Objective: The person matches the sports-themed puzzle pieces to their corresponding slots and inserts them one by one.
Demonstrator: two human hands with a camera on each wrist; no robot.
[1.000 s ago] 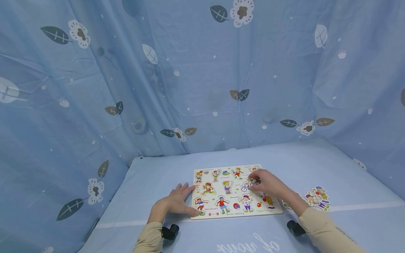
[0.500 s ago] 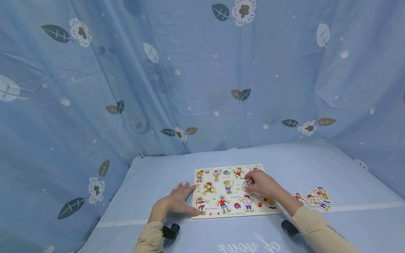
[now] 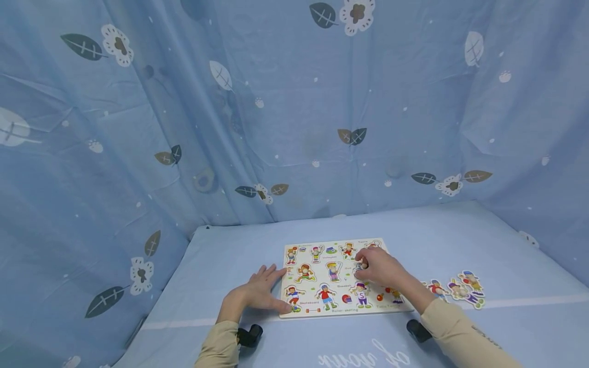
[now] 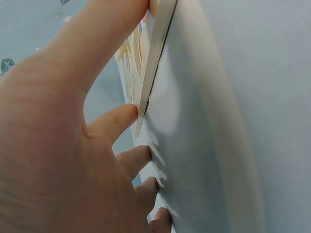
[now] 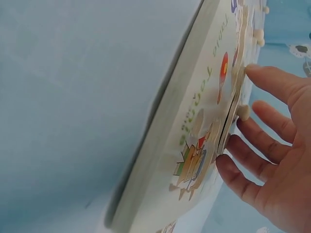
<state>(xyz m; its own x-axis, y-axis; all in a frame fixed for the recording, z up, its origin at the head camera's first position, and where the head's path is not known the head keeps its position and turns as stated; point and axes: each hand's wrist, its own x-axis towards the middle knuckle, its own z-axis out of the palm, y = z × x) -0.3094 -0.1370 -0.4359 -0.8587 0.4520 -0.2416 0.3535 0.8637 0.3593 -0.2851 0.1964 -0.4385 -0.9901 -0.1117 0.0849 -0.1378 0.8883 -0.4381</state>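
Observation:
A white wooden peg puzzle board (image 3: 321, 274) printed with children playing sports lies on the table. My left hand (image 3: 257, 291) rests at its left side, thumb on the near-left corner and the other fingers spread along the edge, as the left wrist view also shows. Over the board's right part, my right hand (image 3: 384, 267) holds a thin puzzle piece (image 5: 235, 104) by its rim, thumb on one side and fingers on the other. A small round knob (image 5: 243, 112) stands between those fingers. The hand hides most of the piece's picture in the head view.
Several loose puzzle pieces (image 3: 470, 289) lie right of the board, beside the right forearm, some overlapping. Other knobbed figures, such as the golfer (image 3: 333, 272), sit in the board. A blue patterned curtain (image 3: 294, 112) hangs behind the table.
My right hand has shifted a little left over the board with the piece, then stayed nearly in place. More of the loose pieces shows beside the forearm. The left hand has not moved.

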